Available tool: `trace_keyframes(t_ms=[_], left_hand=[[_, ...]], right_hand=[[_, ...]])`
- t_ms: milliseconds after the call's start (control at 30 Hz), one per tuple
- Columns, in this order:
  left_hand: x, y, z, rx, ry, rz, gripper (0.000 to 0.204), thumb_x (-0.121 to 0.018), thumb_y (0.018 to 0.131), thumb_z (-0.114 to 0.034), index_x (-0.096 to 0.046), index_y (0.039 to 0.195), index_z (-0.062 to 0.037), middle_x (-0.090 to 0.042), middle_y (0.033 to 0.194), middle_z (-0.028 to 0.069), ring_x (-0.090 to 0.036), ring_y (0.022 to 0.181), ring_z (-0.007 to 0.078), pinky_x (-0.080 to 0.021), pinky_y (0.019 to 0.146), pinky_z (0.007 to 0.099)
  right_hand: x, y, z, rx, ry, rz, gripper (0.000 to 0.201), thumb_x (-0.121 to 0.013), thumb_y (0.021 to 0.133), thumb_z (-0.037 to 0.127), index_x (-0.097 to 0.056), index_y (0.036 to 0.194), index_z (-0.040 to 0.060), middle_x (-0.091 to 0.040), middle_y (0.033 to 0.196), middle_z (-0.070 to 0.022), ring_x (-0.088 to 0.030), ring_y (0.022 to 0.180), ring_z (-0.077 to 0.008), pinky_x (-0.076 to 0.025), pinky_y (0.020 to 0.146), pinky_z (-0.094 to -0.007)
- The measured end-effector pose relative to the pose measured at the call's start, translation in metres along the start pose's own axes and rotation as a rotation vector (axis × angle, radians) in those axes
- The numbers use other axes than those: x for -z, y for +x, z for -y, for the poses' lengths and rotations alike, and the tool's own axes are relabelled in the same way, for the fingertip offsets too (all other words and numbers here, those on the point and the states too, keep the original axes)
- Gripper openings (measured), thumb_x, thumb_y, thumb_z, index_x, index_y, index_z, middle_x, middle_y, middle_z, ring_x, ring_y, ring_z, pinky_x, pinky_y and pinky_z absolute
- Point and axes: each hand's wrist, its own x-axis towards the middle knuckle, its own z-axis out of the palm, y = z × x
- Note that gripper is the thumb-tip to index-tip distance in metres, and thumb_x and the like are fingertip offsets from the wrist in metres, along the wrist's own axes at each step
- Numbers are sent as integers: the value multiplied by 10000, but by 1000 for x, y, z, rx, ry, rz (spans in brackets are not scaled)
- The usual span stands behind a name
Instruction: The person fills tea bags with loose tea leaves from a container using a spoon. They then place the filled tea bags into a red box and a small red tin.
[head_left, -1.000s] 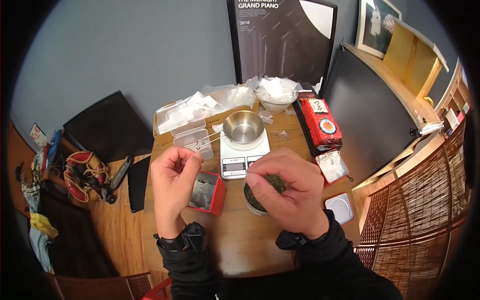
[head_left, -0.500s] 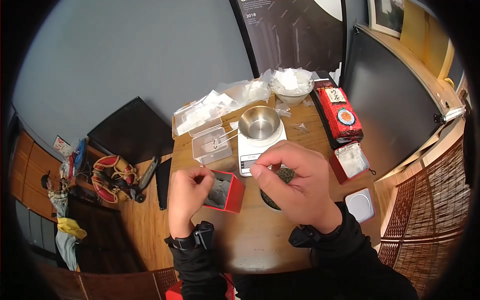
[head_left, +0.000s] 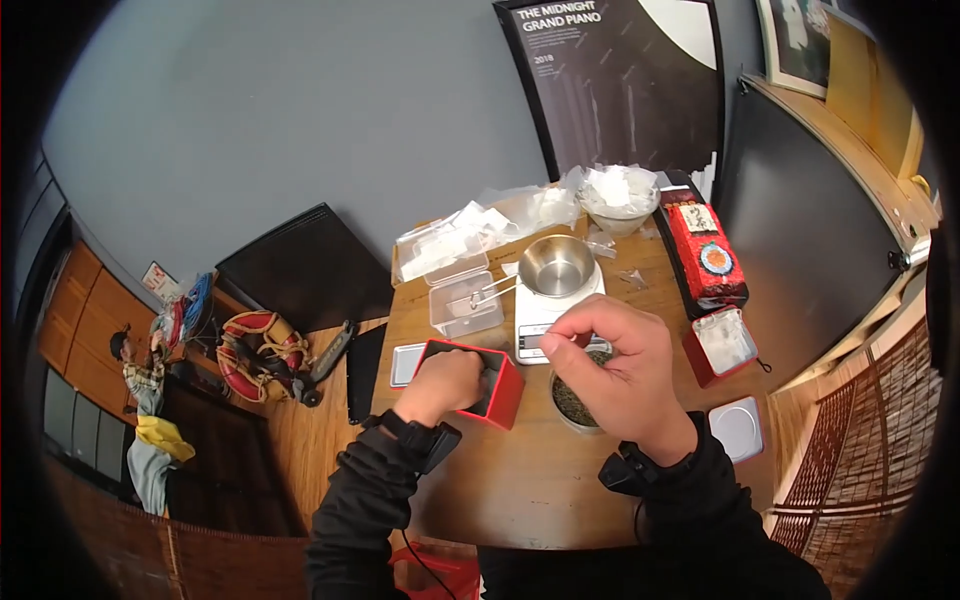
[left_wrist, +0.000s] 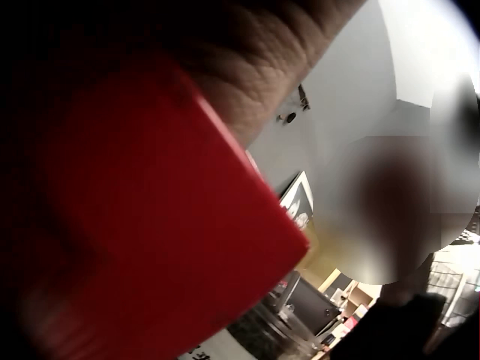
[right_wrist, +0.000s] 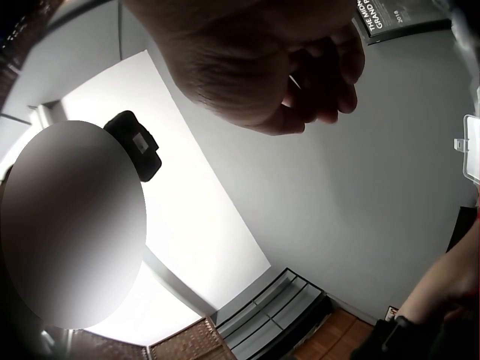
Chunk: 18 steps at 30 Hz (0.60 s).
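My left hand point(head_left: 448, 385) reaches into an open red tin point(head_left: 503, 398), its fingertips hidden inside. The tin's red wall point(left_wrist: 172, 210) fills much of the left wrist view, with the left hand point(left_wrist: 255, 82) above it. My right hand point(head_left: 625, 375) hovers over a round jar of dark green leaves point(head_left: 573, 407), fingers curled and thumb tip against the index finger. No object can be made out in the right hand point(right_wrist: 262, 71) in the right wrist view. Behind it a steel cup point(head_left: 556, 267) stands on a white scale point(head_left: 585, 300).
A clear plastic box point(head_left: 467, 308) is left of the scale. Behind lie white packets point(head_left: 465, 232) and a filled bowl point(head_left: 620, 205). On the right are a red bag point(head_left: 708, 255), another red tin point(head_left: 705, 362) and a pale lid point(head_left: 736, 430).
My left hand has moved down into the red tin from above its left side. The right hand keeps its curled pose over the jar. The head view has shifted, so the table appears farther right.
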Motion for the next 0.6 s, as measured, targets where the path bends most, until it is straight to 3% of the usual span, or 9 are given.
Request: trace_keyframes(t_ms=[100,267,333,600], left_hand=[[-6,5,6,-66,56,-1,168,-589,783,-98,-706,857,-2,-706,922,230,-697,855,388,-561,770,460],[-11,9,8,-48,80,-69,164,-582,775,-70,-705,866,-9,-710,896,225,-705,852,369,-567,752,451],[-12,9,9,-113,93,-88,166,-579,771,-66,-701,864,-1,-711,887,220,-706,855,368,-568,751,450],[-6,6,1,-51,71,-89,168,-629,732,-64,-710,873,-23,-721,899,189,-710,860,348,-572,742,434]], right_hand=[[-1,1,3,3,-6,-18,39,-701,827,28,-669,833,6,-645,735,-61,-581,641,-150,-452,601,-279],[-2,0,7,-43,21,6,46,-706,817,19,-668,826,-4,-648,735,-62,-582,654,-128,-451,614,-267],[-3,0,8,-37,-4,-5,46,-706,806,10,-668,825,-10,-647,736,-61,-579,655,-129,-454,620,-268],[-5,-4,10,-78,-16,-15,40,-692,810,-6,-653,810,-14,-632,737,-64,-574,679,-132,-451,638,-263]])
